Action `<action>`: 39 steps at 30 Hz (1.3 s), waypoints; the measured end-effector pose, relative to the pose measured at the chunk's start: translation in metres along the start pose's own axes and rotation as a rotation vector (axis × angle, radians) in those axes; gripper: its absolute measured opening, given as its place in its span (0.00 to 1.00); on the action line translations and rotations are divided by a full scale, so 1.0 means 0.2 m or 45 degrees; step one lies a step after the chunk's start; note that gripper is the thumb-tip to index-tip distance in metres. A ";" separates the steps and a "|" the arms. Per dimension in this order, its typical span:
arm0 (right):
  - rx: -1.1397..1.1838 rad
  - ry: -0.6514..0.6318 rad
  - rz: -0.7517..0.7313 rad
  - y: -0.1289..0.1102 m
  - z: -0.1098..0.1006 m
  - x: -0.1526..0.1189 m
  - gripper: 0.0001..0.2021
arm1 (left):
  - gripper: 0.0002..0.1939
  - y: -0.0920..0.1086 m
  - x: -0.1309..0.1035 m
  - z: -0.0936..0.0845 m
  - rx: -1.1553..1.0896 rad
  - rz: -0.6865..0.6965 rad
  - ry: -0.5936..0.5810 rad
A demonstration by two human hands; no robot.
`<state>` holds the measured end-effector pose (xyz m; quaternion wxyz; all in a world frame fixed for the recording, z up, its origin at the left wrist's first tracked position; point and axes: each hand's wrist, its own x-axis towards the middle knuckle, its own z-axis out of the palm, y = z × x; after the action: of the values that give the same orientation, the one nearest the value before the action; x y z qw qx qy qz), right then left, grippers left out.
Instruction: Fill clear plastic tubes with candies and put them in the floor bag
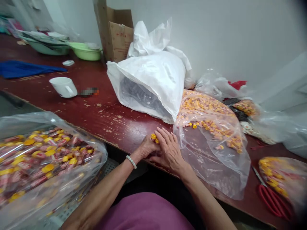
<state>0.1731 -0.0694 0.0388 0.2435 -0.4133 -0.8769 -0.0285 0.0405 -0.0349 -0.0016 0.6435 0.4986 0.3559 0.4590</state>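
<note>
My left hand [149, 147] is curled narrow around small round yellow plastic caps [154, 138], which peek out between thumb and forefinger; whatever sits below them is hidden in my palm. My right hand [169, 148] lies over it from the three o'clock side, fingers long and nearly straight, thumb tucked lower. I take this as a brace, so that small, slick pieces don't slip away, though I can't make out whether the right fingers pinch anything themselves. Both hands are at the near edge of the dark red table with chipped paint [96, 111], close to my body, probably because that spares me a reach.

Seen from my hands, a large white woven-plastic sack [155, 72] lies on its side at twelve o'clock, its mouth facing me, likely so the greyish see-through plastic pieces [141, 94] inside are easy to get at. At two to three o'clock a broad, flat clear plastic bag [223, 169] is spread out, its orange-yellow and pink pieces [211, 110] heaped toward the far end. At nine o'clock a deep clear plastic bag [72, 188] gapes upward, full of pinkish-red tubes with yellow caps [49, 167], seemingly set there for nearness. A glossy white mug [63, 88] stands back at ten, apart from the pieces, presumably against spills
</note>
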 end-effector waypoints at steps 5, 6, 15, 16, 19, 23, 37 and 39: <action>-0.018 0.024 -0.212 -0.08 0.07 0.01 0.35 | 0.11 -0.02 -0.12 0.02 -0.195 -0.045 0.006; -0.026 0.063 -0.258 -0.08 0.08 0.02 0.33 | 0.12 -0.02 -0.14 0.01 -0.257 -0.054 0.011; 0.068 0.037 -0.306 -0.14 0.09 0.05 0.30 | 0.13 0.07 -0.27 -0.03 -0.535 -0.214 0.108; 0.079 0.031 -0.286 -0.15 0.09 0.05 0.32 | 0.13 0.08 -0.28 -0.04 -0.558 -0.210 0.116; 0.137 0.024 -0.236 -0.15 0.11 0.05 0.35 | 0.16 0.12 -0.31 -0.09 -0.628 -0.145 0.129; 0.255 -0.023 -0.182 -0.15 0.17 0.04 0.31 | 0.18 0.14 -0.34 -0.15 -0.613 -0.183 0.167; 0.450 0.040 0.090 -0.12 0.36 -0.02 0.26 | 0.27 0.49 -0.64 -0.95 0.771 0.010 1.075; 0.431 0.105 0.143 -0.07 0.38 -0.04 0.22 | 0.25 0.54 -0.68 -1.16 1.200 -0.075 1.302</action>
<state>0.1372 -0.0656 -0.0293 0.3467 -0.4130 -0.8341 0.1162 -0.2423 -0.0819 0.0446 0.1223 0.4361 0.7889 0.4153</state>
